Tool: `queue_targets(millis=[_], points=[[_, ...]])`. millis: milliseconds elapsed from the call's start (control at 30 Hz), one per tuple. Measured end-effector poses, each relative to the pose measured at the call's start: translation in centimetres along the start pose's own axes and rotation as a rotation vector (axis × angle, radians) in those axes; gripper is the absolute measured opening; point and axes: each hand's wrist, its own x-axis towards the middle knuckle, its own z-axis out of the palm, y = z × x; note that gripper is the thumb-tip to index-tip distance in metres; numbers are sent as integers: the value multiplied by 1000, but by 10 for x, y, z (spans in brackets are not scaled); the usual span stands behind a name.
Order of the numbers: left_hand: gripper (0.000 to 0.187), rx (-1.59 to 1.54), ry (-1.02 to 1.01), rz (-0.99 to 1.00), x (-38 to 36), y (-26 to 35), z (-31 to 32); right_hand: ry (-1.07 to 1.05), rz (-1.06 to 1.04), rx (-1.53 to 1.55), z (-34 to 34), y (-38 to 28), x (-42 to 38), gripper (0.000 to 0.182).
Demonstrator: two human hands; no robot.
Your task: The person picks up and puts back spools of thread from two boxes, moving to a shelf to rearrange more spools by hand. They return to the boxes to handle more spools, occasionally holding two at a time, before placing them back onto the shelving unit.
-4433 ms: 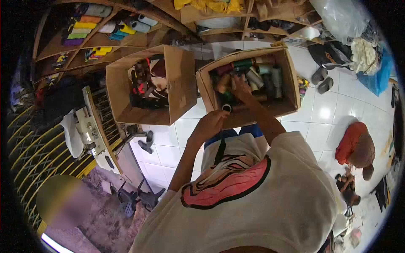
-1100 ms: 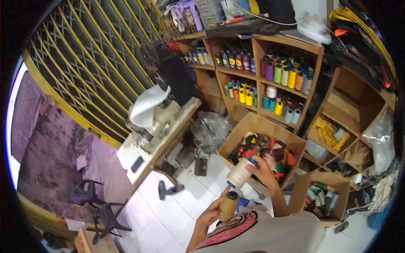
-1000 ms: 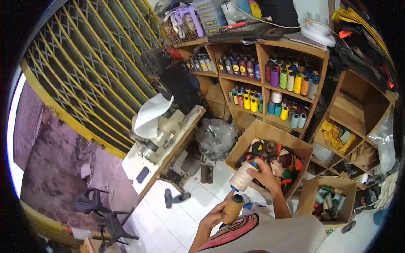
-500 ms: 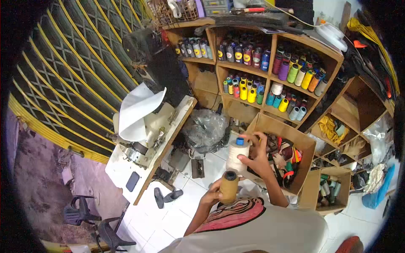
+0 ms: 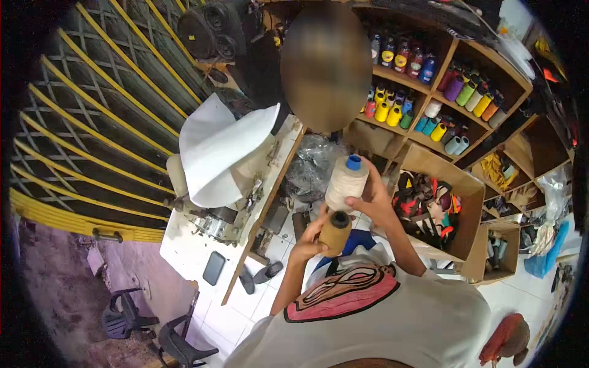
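Observation:
My left hand (image 5: 310, 241) is closed round a brown cone of thread (image 5: 335, 237), whose dark top faces the camera. Just above it, my right hand (image 5: 373, 195) grips the right side of a larger cream thread cone (image 5: 346, 185) with a blue top. The two cones are close together in front of my chest, the brown one below the cream one. To the right of my right hand stands an open cardboard box (image 5: 469, 195) with colourful pieces in it.
At left a sewing machine (image 5: 216, 226) and a phone (image 5: 213, 268) rest on a white table (image 5: 184, 257). Wooden shelves (image 5: 457, 52) hold rows of thread cones. A smaller box (image 5: 506, 264) holds spools. A blurred oval covers part of the upper middle.
My right hand's fingers have closed in round the cream cone. The view has shifted, so the shelves and boxes appear further right. A blurred oval has come into view.

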Motion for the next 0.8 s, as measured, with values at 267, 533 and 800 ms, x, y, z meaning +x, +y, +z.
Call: queue_targets(millis=[267, 533, 800], points=[[85, 203, 39, 24, 47, 21, -73, 78, 99, -44, -1, 68, 77, 90], [78, 266, 191, -233, 106, 4, -151, 220, 71, -366, -67, 198, 265, 83], [77, 148, 490, -153, 157, -9, -180, 420, -140, -422, -161, 411, 553, 80]])
